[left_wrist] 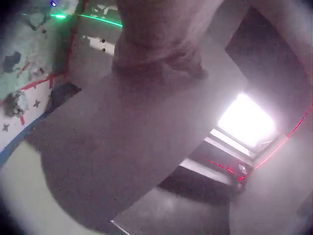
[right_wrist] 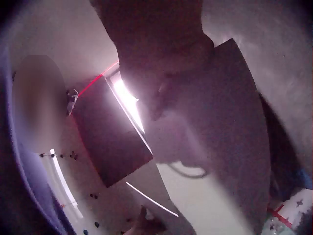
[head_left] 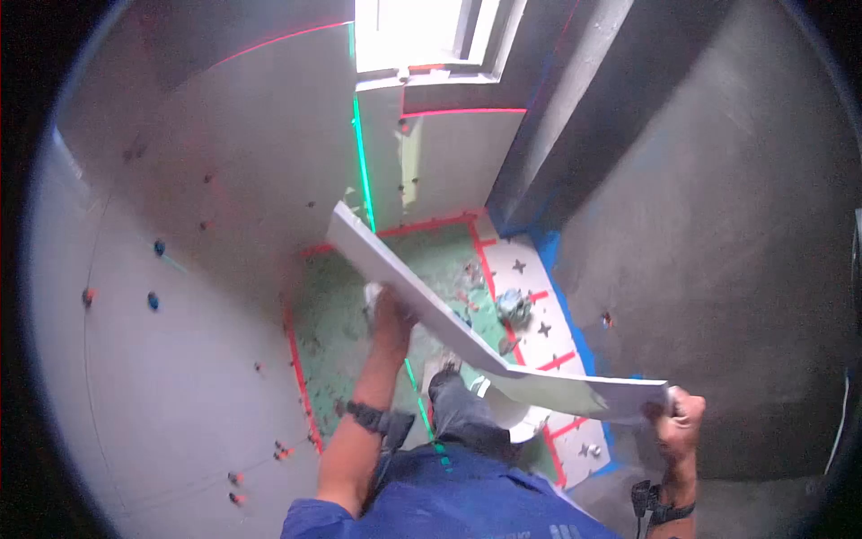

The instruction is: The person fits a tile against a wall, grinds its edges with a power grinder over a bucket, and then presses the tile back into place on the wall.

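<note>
Both hands hold a large, thin, pale tile (head_left: pixel 620 395), raised in front of the body and tilted. From above, its edges meet at an angle near the middle. My left hand (head_left: pixel 391 319) grips it along the left stretch, its fingers partly hidden. In the left wrist view the tile's broad grey face (left_wrist: pixel 122 142) spreads out below that hand (left_wrist: pixel 161 63). At the far right end my right hand (head_left: pixel 681 422) grips the tile with fingers curled round its edge. The right wrist view shows that hand (right_wrist: pixel 161 88) dark and blurred against the tile (right_wrist: pixel 230 132).
A white bucket (head_left: pixel 530 424) stands partly hidden under the tile, close to the legs. Red tape (head_left: pixel 489 278) borders the green floor (head_left: pixel 417 256). White floor tiles with cross-shaped spacers (head_left: pixel 519 267) and a crumpled plastic bag (head_left: pixel 514 308) lie on the right. Walls and a window (head_left: pixel 417 36) surround this corner.
</note>
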A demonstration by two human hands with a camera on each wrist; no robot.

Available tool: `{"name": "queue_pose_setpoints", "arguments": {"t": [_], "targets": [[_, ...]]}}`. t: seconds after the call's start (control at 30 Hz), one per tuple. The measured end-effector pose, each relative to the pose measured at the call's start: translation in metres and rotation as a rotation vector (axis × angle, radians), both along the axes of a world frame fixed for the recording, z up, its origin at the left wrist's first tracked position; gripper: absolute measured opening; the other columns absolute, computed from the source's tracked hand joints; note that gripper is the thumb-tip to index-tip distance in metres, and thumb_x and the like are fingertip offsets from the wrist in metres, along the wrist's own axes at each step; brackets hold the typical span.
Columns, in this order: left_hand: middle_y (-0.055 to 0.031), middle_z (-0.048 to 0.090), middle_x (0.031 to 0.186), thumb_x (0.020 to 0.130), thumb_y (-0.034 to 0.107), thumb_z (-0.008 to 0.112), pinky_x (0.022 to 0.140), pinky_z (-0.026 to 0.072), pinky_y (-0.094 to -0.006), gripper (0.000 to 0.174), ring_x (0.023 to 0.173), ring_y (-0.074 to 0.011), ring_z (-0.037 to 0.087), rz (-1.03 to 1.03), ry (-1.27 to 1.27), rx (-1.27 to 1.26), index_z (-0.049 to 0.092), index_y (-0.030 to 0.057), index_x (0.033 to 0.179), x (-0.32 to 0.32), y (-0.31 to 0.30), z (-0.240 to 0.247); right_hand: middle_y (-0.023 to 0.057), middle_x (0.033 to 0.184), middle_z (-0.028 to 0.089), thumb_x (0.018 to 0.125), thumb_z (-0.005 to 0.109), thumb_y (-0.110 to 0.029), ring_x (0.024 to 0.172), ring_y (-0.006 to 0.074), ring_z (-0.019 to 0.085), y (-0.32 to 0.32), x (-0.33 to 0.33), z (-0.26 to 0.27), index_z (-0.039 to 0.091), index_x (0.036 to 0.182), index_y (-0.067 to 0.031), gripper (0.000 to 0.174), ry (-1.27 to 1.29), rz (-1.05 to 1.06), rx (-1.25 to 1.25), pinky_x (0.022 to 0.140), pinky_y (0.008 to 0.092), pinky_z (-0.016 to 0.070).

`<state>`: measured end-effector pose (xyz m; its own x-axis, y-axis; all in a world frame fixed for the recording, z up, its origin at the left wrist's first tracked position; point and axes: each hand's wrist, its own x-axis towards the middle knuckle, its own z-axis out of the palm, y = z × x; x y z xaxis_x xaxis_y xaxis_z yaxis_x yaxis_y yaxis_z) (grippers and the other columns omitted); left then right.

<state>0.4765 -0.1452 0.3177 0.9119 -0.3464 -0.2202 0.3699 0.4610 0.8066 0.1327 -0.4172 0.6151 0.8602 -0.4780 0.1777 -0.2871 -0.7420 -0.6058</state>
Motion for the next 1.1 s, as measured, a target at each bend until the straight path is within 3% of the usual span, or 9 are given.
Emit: {"name": "queue_pose_setpoints", "arguments": {"t": [0.23, 0.3, 0.43, 0.47, 0.57, 0.8, 0.9, 0.97, 1.1], "targets": [[-0.0092, 0.056, 0.137, 0.098, 0.064, 0.044, 0.111, 0.0332, -0.0516, 0.062, 0.134, -0.0283, 0.046, 0.08, 0.297, -0.268, 0.044, 0.0145, 0.136, 0.101, -0.071, -0.039, 0.0155, 0.075, 0.07, 0.068, 0.063, 0.004, 0.064, 0.0287, 0.07, -0.143, 0.197, 0.036, 0.072, 0.085, -0.0001, 0.02, 0.056, 0.348, -0.138, 0.06, 0.0351, 0.0537], [-0.01, 0.044, 0.149, 0.096, 0.07, 0.04, 0.117, 0.025, -0.0522, 0.075, 0.142, -0.0286, 0.036, -0.077, -0.192, -0.05, 0.04, 0.0128, 0.143, 0.137, -0.081, -0.1, 0.0165, 0.076, 0.07, 0.069, 0.064, 0.004, 0.065, 0.029, 0.07, -0.182, 0.243, 0.056, 0.071, 0.087, 0.0006, 0.02, 0.053, 0.413, -0.123, 0.06, 0.0344, 0.0536], [-0.0118, 0.033, 0.151, 0.098, 0.068, 0.038, 0.111, 0.0389, -0.0468, 0.075, 0.139, -0.0298, 0.038, -0.028, 0.012, -0.026, 0.031, 0.0137, 0.15, 0.205, -0.131, -0.075, 0.0177, 0.078, 0.069, 0.072, 0.066, 0.005, 0.07, 0.0281, 0.07, -0.233, 0.326, 0.104, 0.069, 0.087, 0.0017, 0.016, 0.052, 0.469, -0.282, 0.062, 0.0331, 0.0522], [-0.0122, 0.04, 0.141, 0.097, 0.065, 0.046, 0.108, 0.0433, -0.0438, 0.073, 0.132, -0.0285, 0.043, 0.229, 0.315, -0.193, 0.034, 0.0128, 0.147, 0.195, -0.164, 0.047, 0.0169, 0.078, 0.069, 0.074, 0.068, 0.004, 0.069, 0.026, 0.07, -0.245, 0.346, 0.11, 0.068, 0.087, 0.0019, 0.013, 0.038, 0.472, -0.281, 0.062, 0.0329, 0.0516], [-0.0107, 0.052, 0.117, 0.096, 0.058, 0.055, 0.099, 0.051, -0.0436, 0.061, 0.111, -0.0254, 0.056, 0.31, 0.257, -0.17, 0.045, 0.0105, 0.132, 0.248, -0.203, 0.069, 0.0138, 0.075, 0.068, 0.078, 0.073, 0.001, 0.068, 0.016, 0.066, -0.277, 0.413, 0.125, 0.066, 0.087, 0.0032, 0.012, 0.031, 0.467, -0.298, 0.062, 0.0312, 0.0496], [-0.0068, 0.057, 0.097, 0.098, 0.061, 0.05, 0.081, 0.0523, -0.0387, 0.06, 0.092, -0.0206, 0.059, 0.35, 0.161, -0.301, 0.054, 0.0016, 0.109, 0.376, -0.283, 0.053, 0.014, 0.074, 0.067, 0.078, 0.071, 0.001, 0.068, 0.0155, 0.067, -0.336, 0.576, 0.138, 0.066, 0.088, 0.004, 0.012, 0.066, 0.521, -0.437, 0.062, 0.0295, 0.0498], [-0.0067, 0.056, 0.103, 0.101, 0.054, 0.049, 0.082, 0.0525, -0.0395, 0.052, 0.094, -0.0211, 0.058, 0.446, 0.194, -0.349, 0.053, 0.0032, 0.112, 0.429, -0.313, 0.044, 0.0134, 0.071, 0.066, 0.078, 0.069, 0.003, 0.065, 0.0155, 0.065, -0.361, 0.651, 0.141, 0.065, 0.088, 0.0045, 0.011, 0.146, 0.572, -0.524, 0.061, 0.0288, 0.0493], [-0.0055, 0.047, 0.101, 0.099, 0.038, 0.06, 0.102, 0.0452, -0.0443, 0.032, 0.1, -0.0254, 0.054, 0.436, 0.389, -0.446, 0.05, 0.0106, 0.112, 0.451, -0.329, 0.05, 0.0137, 0.072, 0.066, 0.078, 0.067, 0.004, 0.065, 0.0162, 0.064, -0.387, 0.695, 0.137, 0.064, 0.089, 0.0043, 0.011, 0.159, 0.595, -0.483, 0.062, 0.0286, 0.0492], [-0.0097, 0.052, 0.118, 0.101, 0.038, 0.058, 0.103, 0.045, -0.0452, 0.044, 0.11, -0.029, 0.054, 0.544, 0.441, -0.485, 0.048, 0.0042, 0.127, 0.501, -0.363, 0.016, 0.017, 0.076, 0.066, 0.075, 0.069, 0.006, 0.069, 0.0257, 0.067, -0.417, 0.763, 0.131, 0.063, 0.091, 0.0043, 0.017, 0.21, 0.643, -0.543, 0.065, 0.0303, 0.0495]]}}
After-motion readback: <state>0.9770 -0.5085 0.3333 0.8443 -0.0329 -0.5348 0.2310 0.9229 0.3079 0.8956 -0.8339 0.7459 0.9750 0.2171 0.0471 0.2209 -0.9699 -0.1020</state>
